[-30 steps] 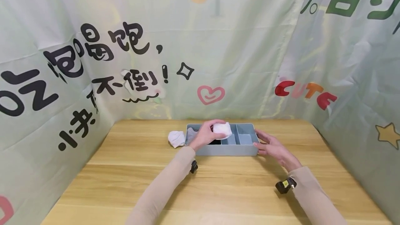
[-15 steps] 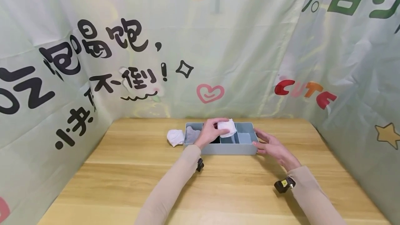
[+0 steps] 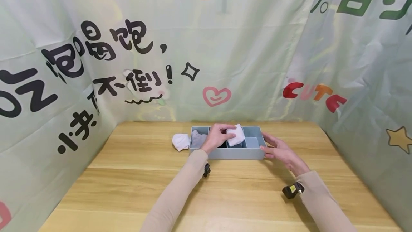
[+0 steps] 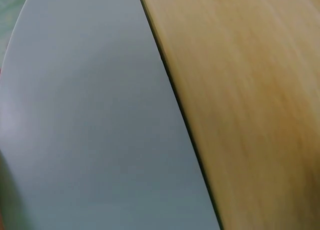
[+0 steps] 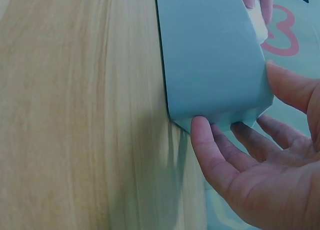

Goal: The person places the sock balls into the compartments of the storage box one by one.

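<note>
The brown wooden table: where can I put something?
The table is bare between beige sleeves and left of the crumpled white cloth. The rectangular blue-grey box is crowded, left hand holding a white bundle there; only its right compartment looks bare.

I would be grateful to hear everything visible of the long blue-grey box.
The rectangular blue-grey box, plastic by its look, stands upright on the wooden table, open-topped, with four compartments in a row; the leftmost holds a grey cloth bundle, the next something black. The right hand touches the box's right end; the left hand holds a white cloth bundle at the third compartment.
</note>
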`<state>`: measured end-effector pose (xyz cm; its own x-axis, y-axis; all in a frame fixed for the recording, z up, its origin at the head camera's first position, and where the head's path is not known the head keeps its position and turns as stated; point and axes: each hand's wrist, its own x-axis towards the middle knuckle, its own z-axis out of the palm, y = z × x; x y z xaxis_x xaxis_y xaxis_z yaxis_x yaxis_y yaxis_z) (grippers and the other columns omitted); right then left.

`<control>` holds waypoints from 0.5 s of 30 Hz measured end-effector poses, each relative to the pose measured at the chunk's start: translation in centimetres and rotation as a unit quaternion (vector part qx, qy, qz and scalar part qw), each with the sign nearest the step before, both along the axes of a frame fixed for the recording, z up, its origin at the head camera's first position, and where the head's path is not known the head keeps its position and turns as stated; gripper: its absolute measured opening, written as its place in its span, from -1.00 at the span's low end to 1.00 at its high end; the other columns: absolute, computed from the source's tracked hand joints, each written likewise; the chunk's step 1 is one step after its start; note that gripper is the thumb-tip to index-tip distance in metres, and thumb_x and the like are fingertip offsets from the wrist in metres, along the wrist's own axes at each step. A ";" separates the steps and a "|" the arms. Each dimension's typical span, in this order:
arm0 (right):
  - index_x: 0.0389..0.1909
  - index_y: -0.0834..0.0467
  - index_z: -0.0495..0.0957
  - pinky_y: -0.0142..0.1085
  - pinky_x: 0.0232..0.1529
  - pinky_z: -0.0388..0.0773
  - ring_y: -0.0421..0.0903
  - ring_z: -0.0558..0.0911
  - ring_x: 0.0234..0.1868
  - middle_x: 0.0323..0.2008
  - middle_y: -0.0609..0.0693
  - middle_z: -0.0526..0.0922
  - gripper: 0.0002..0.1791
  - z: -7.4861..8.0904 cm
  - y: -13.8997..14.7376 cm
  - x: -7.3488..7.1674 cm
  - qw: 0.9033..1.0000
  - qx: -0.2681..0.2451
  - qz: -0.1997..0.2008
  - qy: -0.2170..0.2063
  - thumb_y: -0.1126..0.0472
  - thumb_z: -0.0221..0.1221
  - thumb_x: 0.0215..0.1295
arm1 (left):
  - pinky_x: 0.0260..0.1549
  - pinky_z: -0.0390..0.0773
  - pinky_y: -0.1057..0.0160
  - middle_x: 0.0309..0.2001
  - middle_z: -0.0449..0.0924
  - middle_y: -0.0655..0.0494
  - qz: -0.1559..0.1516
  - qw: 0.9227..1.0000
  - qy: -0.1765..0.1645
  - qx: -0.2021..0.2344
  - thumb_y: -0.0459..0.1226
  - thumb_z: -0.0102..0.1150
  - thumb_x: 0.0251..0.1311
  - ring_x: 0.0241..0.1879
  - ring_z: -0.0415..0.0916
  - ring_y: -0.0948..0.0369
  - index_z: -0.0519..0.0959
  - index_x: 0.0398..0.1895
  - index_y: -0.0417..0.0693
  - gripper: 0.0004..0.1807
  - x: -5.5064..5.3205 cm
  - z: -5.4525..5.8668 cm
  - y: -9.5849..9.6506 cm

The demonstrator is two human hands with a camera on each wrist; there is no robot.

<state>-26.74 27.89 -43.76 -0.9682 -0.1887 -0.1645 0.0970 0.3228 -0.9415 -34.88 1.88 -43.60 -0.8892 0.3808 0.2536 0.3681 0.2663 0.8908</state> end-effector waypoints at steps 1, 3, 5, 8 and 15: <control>0.57 0.13 -0.18 -0.06 0.21 0.49 0.22 0.28 0.39 0.54 0.31 -0.16 -0.15 0.0 0.0 0.0 1.000 -0.001 0.000 -0.001 0.20 0.11 0.44 | -0.32 0.57 0.42 -0.06 0.73 0.10 0.003 1.000 -0.001 -0.003 -0.32 0.44 0.06 -0.28 0.57 0.37 0.75 -0.08 0.03 -0.70 0.0 0.0 0.0; 0.57 0.13 -0.18 -0.05 0.22 0.49 0.25 0.26 0.41 0.54 0.31 -0.16 -0.15 -0.1 0.0 -0.1 1.000 -0.004 -0.002 -0.003 0.20 0.11 0.44 | -0.30 0.58 0.43 -0.05 0.73 0.10 0.006 1.000 -0.003 -0.006 -0.35 0.44 0.05 -0.26 0.58 0.38 0.76 -0.11 0.01 -0.71 0.0 -0.2 0.0; 0.57 0.12 -0.18 -0.05 0.22 0.48 0.29 0.20 0.44 0.54 0.31 -0.16 -0.15 -0.1 0.0 -0.1 1.000 -0.006 -0.004 -0.005 0.21 0.11 0.44 | -0.29 0.57 0.43 -0.05 0.73 0.09 0.007 1.000 -0.002 -0.011 -0.37 0.44 0.05 -0.26 0.59 0.38 0.76 -0.12 -0.01 -0.72 -0.1 -0.3 0.1; 0.57 0.11 -0.17 -0.04 0.22 0.48 0.32 0.14 0.46 0.54 0.29 -0.16 -0.14 -0.1 0.0 0.0 1.000 -0.008 -0.005 -0.008 0.21 0.13 0.43 | -0.30 0.57 0.43 -0.03 0.72 0.06 0.007 1.000 -0.002 -0.017 -0.43 0.41 0.05 -0.28 0.58 0.36 0.75 -0.09 -0.05 -0.69 -0.1 -0.5 0.1; 0.57 0.12 -0.18 -0.08 0.19 0.51 0.26 0.25 0.40 0.54 0.31 -0.18 -0.14 -0.1 -0.1 -0.1 1.000 -0.001 -0.001 -0.006 0.17 0.12 0.43 | -0.21 0.58 0.39 0.00 0.70 0.07 0.003 0.999 0.003 -0.033 -0.50 0.31 0.11 -0.17 0.60 0.29 0.71 -0.01 -0.06 -0.64 -0.3 -0.5 -0.1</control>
